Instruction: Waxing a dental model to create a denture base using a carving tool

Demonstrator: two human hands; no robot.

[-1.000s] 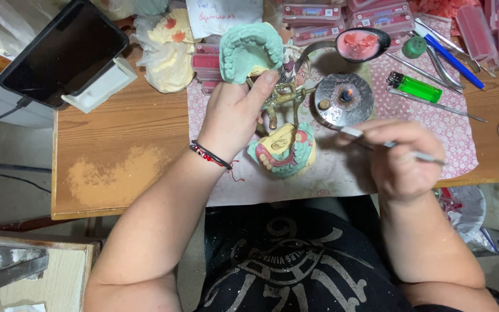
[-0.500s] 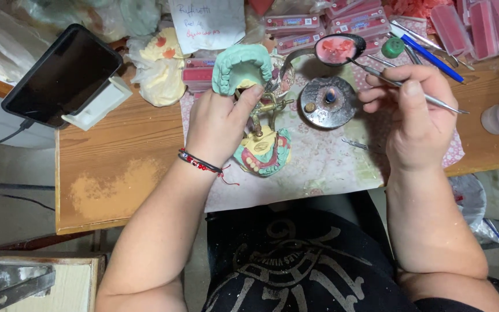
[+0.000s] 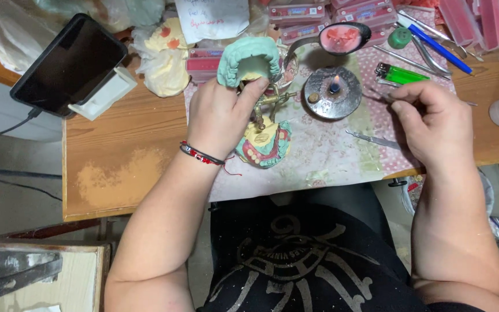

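So the left hand [image 3: 222,118] is wrapped around a brass hinged frame [image 3: 264,107] in the middle of the frame, fingers closed on it. The frame carries a green dental cast [image 3: 248,58] on top and a yellow-green denture model [image 3: 267,144] below. Right hand [image 3: 431,124] pinches a thin metal tool [image 3: 376,95], tip pointed at the small lit burner [image 3: 333,92] just above center. A green lighter [image 3: 397,73] lies on the desk [image 3: 122,162], upper right.
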